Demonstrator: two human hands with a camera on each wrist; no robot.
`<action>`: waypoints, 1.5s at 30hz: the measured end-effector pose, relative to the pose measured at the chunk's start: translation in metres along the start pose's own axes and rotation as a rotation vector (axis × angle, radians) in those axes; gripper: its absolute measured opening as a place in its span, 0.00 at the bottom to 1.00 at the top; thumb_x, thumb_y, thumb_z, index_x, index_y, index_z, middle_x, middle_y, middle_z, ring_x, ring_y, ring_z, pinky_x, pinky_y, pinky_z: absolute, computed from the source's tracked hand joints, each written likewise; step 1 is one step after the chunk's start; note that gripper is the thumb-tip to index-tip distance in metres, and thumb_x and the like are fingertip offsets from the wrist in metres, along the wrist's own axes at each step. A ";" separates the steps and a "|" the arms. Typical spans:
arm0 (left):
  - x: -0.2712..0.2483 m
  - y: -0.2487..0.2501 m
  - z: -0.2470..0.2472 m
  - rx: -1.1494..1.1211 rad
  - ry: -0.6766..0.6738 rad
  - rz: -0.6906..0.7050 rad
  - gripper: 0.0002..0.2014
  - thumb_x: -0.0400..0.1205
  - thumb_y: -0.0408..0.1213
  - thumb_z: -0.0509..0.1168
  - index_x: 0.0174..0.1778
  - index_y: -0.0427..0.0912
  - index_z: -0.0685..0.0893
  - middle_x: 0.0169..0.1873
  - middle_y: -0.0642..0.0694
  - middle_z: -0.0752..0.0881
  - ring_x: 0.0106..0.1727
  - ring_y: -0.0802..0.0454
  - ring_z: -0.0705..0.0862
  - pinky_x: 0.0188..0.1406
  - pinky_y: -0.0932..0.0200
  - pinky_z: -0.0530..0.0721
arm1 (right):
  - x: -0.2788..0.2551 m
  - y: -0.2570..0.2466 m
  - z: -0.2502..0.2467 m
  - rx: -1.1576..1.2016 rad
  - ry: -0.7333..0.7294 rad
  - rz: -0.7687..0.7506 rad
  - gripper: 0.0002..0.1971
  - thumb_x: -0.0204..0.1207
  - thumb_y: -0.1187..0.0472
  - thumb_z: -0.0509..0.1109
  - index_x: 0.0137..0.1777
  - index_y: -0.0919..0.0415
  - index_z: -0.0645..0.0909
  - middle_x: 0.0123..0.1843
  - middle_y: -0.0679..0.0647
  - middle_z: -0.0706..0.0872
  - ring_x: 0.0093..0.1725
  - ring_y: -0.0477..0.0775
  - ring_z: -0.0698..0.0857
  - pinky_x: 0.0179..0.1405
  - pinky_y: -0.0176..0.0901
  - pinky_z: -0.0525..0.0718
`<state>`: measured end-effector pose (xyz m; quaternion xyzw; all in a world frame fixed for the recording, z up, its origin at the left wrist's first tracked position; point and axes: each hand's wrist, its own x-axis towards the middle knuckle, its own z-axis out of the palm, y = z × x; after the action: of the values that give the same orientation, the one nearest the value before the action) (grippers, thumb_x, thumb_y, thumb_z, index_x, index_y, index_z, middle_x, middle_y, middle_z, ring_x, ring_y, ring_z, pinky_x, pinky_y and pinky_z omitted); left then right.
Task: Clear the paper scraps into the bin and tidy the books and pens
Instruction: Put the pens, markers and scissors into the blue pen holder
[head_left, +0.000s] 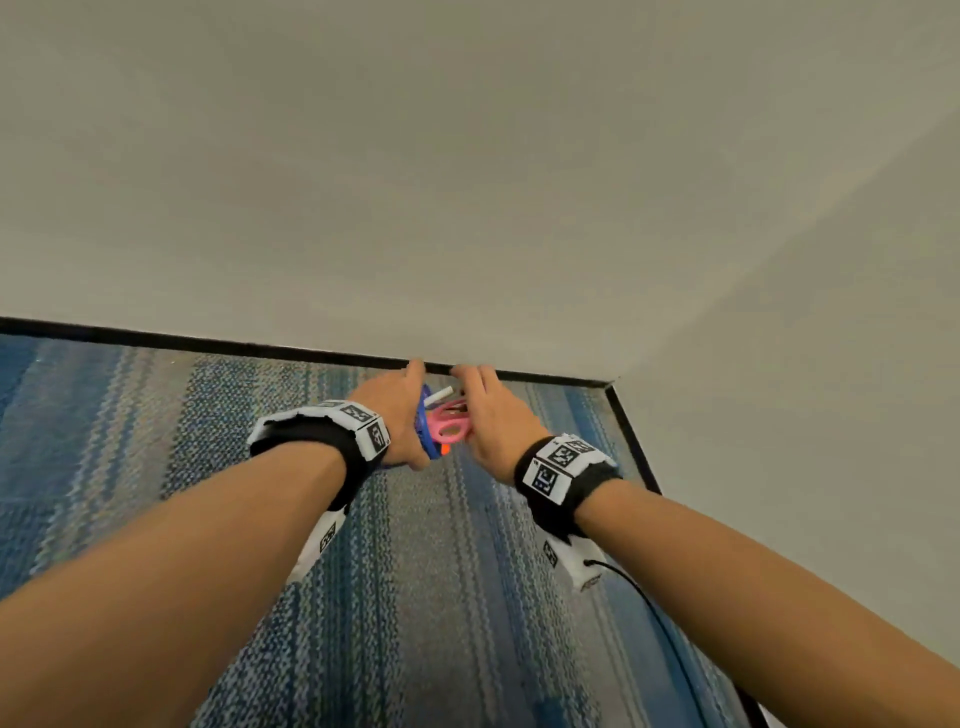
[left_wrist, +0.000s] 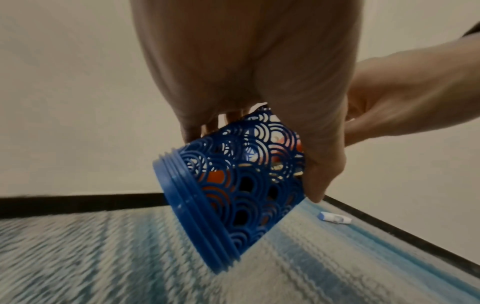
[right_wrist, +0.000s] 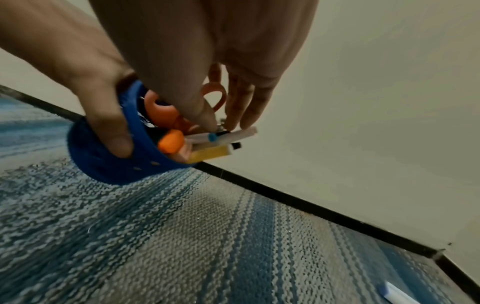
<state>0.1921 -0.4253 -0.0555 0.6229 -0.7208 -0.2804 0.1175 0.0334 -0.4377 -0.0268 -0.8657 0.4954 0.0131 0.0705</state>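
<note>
Two bare forearms are reaching forward from the bottom of the head view, each wearing a black wrist strap with black-and-white square markers. Below them, a carpet (head_left: 426, 597) in blue and grey stripes is running to a black baseboard (head_left: 208, 343) under a plain cream wall (head_left: 467, 156).

At the ends of the arms, the hands are meeting close together above the carpet near the corner of the room. The left hand (head_left: 397, 415) is gripping a blue pen holder (left_wrist: 233, 189) with a cut-out wave pattern, fingers and thumb wrapping round its side. The holder is tilting, with its ribbed base lower and to the left in the left wrist view and its open mouth pointing toward the right hand (head_left: 491, 421).

Sticking out of the mouth are scissors (right_wrist: 166, 111) with orange-pink loop handles, an orange-capped marker (right_wrist: 171, 144), a yellow item, and several pens (right_wrist: 223, 134). The right hand's thumb and fingers are bending down onto the pen ends, touching them at the holder's mouth; whether they are actually pinching a pen cannot be told.

Farther off, one white pen with a blue end (left_wrist: 335, 217) is lying alone on the carpet near the baseboard.
</note>
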 end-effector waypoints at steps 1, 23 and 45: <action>0.007 0.012 0.001 0.023 0.002 0.029 0.42 0.56 0.49 0.80 0.62 0.42 0.68 0.51 0.43 0.84 0.48 0.40 0.84 0.48 0.46 0.85 | -0.004 0.006 -0.007 0.023 0.032 0.026 0.29 0.72 0.72 0.67 0.74 0.64 0.66 0.67 0.62 0.72 0.59 0.64 0.80 0.56 0.54 0.81; 0.110 0.078 0.124 0.011 0.110 -0.155 0.38 0.60 0.62 0.74 0.63 0.52 0.69 0.56 0.51 0.83 0.59 0.45 0.79 0.51 0.49 0.79 | -0.012 0.280 0.090 -0.255 -0.455 0.463 0.40 0.78 0.60 0.64 0.83 0.46 0.45 0.82 0.67 0.53 0.79 0.74 0.58 0.73 0.72 0.65; 0.074 0.058 0.097 -0.245 0.171 -0.182 0.40 0.56 0.63 0.76 0.59 0.52 0.67 0.49 0.49 0.79 0.53 0.44 0.76 0.50 0.47 0.81 | 0.020 0.122 -0.012 0.834 0.592 0.317 0.13 0.78 0.62 0.68 0.60 0.60 0.71 0.38 0.44 0.81 0.33 0.36 0.81 0.30 0.26 0.76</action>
<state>0.0790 -0.4677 -0.1160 0.6882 -0.6091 -0.3218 0.2276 -0.0621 -0.5177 -0.0301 -0.6454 0.5818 -0.4190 0.2632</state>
